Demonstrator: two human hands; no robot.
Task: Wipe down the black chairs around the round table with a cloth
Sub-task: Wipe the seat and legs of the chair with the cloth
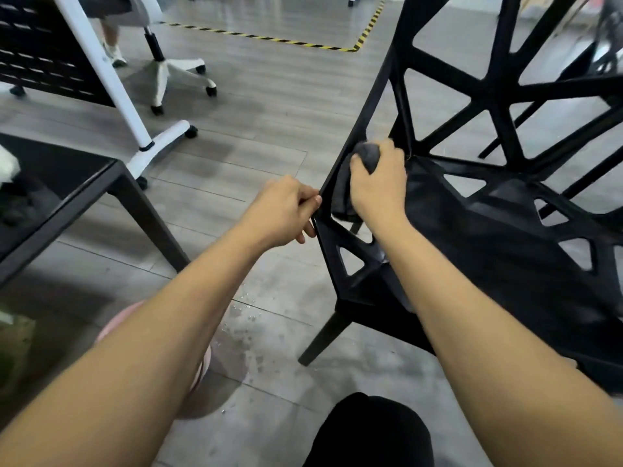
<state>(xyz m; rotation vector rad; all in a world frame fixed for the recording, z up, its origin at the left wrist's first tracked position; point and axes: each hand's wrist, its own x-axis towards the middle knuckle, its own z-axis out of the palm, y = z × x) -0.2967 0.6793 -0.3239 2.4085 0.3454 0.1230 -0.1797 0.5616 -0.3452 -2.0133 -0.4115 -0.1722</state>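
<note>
Two bare forearms reach forward from the bottom of the view, and below them a knee [369, 433] in black cloth and a pink slipper [202, 362] stand on the grey floor [269, 96]. The left hand [281, 210] has its fingers curled around the front left edge of the black chair [499, 230] and holds it there. The right hand [379, 183] is just beside it, a little further in, and grips a grey cloth [369, 156] bunched under the palm; the cloth is pressed on the chair's side frame, where the seat meets the open lattice back, and one end hangs down over the frame. The two hands are close but they do not touch. On the floor under the chair's front leg there are small wet spots. At the left stands a dark table [67, 183], and behind it a white stand on wheels [158, 143] and a white office chair [161, 62] with someone's leg beside it. A yellow and black tape line [269, 38] runs across the floor far behind.
</note>
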